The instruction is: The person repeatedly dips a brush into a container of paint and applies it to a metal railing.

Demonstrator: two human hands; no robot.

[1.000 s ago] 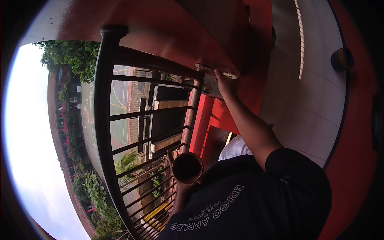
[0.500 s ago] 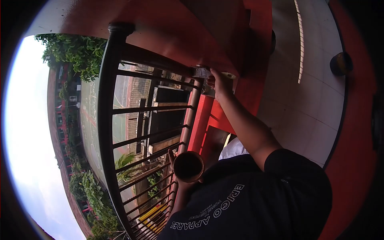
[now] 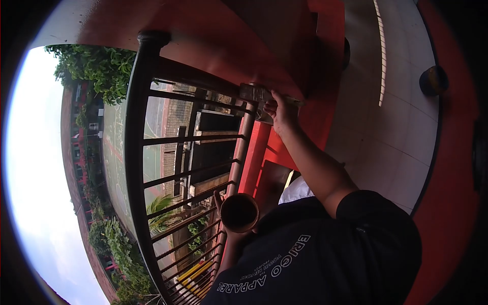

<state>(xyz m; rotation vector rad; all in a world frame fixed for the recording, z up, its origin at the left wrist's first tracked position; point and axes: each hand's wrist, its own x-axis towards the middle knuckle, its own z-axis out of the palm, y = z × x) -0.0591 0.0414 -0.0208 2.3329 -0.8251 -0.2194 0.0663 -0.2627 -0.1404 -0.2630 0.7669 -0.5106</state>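
A round brown pot [image 3: 254, 222] with a dark inside is held close to my body. My left hand [image 3: 233, 238] grips it from beneath and beside, one finger showing along its rim; the other fingers are mostly hidden. My right arm reaches toward the far end of the railing. There my right hand [image 3: 278, 113] has its fingers curled in, at the edge of a small, see-through box-like thing [image 3: 250, 92]. Whatever lies between those fingers is too small and dark to name. The box-like thing rests by the red wall, above the rail's end.
A dark metal railing [image 3: 133, 147] with thin bars runs beside me. Near it are a red ledge [image 3: 254, 147], a red wall [image 3: 203, 30] and a tiled floor [image 3: 376, 152]. A dark round pot [image 3: 433, 81] stands at the floor's edge. Beyond the bars lie a court and trees.
My right hand has shifted slightly down, and more of the see-through box-like thing shows. My left hand and the brown pot have hardly moved.
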